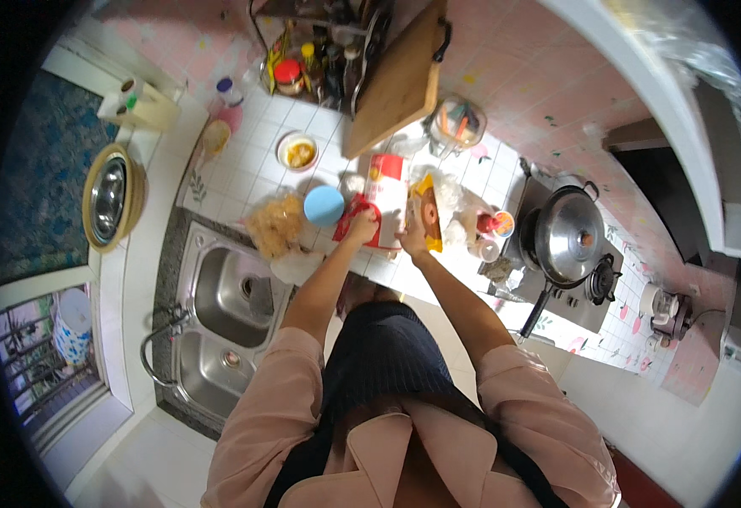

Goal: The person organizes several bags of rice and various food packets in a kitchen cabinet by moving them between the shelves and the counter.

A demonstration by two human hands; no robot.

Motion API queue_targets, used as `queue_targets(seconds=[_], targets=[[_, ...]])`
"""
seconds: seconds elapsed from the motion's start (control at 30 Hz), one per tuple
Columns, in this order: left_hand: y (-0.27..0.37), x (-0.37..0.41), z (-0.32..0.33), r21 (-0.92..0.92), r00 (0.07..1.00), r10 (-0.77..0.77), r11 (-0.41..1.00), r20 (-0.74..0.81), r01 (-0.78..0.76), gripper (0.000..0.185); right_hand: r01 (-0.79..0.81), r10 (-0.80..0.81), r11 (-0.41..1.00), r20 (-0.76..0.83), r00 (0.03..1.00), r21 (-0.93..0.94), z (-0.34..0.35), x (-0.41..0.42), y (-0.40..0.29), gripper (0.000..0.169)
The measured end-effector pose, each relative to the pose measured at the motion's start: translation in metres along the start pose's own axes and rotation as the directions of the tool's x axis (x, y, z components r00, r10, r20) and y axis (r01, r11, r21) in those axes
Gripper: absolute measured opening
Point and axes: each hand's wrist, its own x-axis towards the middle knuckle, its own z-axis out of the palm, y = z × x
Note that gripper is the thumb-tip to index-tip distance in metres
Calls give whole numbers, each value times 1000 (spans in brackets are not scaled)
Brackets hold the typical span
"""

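Note:
My left hand [362, 227] has its fingers closed at the lower left edge of a red and white package [388, 187] on the tiled counter, by a patch of red material. My right hand [413, 236] is at the lower right of that package, between it and a yellow and brown food packet [430, 213]; what its fingers grip cannot be made out. A light blue round lid or bowl [324, 206] lies left of my left hand. Farther left sits a clear bag of yellowish food [276, 225]. Behind them stands a small bowl with yellow contents [298, 152].
A double steel sink [234, 298] lies at the left. At the right, a lidded wok [569, 235] sits on the gas stove [554, 298], its handle over the front edge. A wooden cutting board [395, 89] leans behind, beside a rack of bottles [319, 63] and a utensil holder [457, 127].

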Motion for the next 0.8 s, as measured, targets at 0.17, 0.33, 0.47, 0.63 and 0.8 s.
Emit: queue_targets(seconds=[0.17,0.33,0.47,0.63,0.8], targets=[[104,-62,-47,-175,998,52,984,35,-45,29,-289,273,900,95,957,325,-65,-45,-142,57],[240,-108,-110,-339,894,436,860,102,-380,31,-47,-5,891,114,993,451,-148,-52,-240,29],[337,-148,-154,-390,719,694,657,-20,-645,32,382,-293,728,-245,924,569,-209,-65,-334,21],[414,-192,-184,-370,505,848,423,-160,-827,22,703,-460,711,-732,502,35,-300,-68,-398,43],[470,-180,-188,-64,368,868,369,-334,-927,42,224,-672,717,-740,-28,-660,-388,-49,-450,84]])
